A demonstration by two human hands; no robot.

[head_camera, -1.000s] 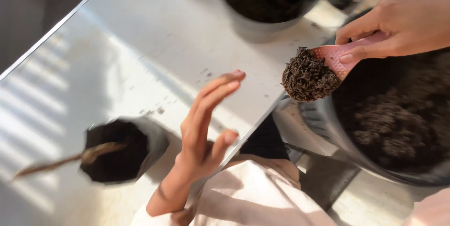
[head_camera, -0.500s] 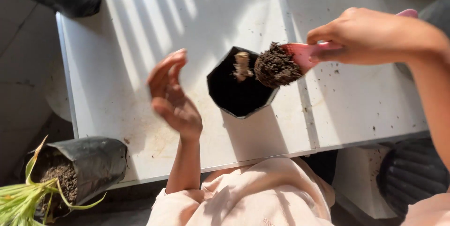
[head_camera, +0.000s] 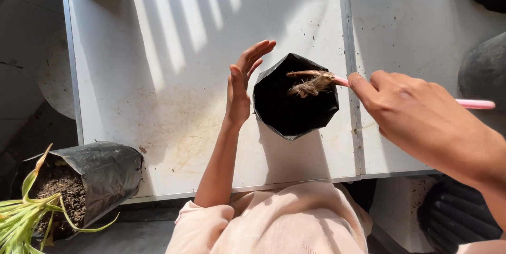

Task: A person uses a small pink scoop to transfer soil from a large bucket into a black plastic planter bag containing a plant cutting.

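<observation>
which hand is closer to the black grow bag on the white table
Left. The left hand stands open right beside the black grow bag, at its left wall. The right hand sits off to the bag's right, holding a pink scoop that reaches over the opening.

A single head-worn camera supplies the only view, so no second view overlaps with it. It looks almost straight down from above the person's own chest, whose pale pink clothing fills the bottom edge. It faces the white tabletop (head_camera: 158, 90), which spans most of the picture, with its near edge low in the picture. The view is close: both forearms enter from below and from the right. The floor shows along the left side, past the tabletop's edge.
</observation>
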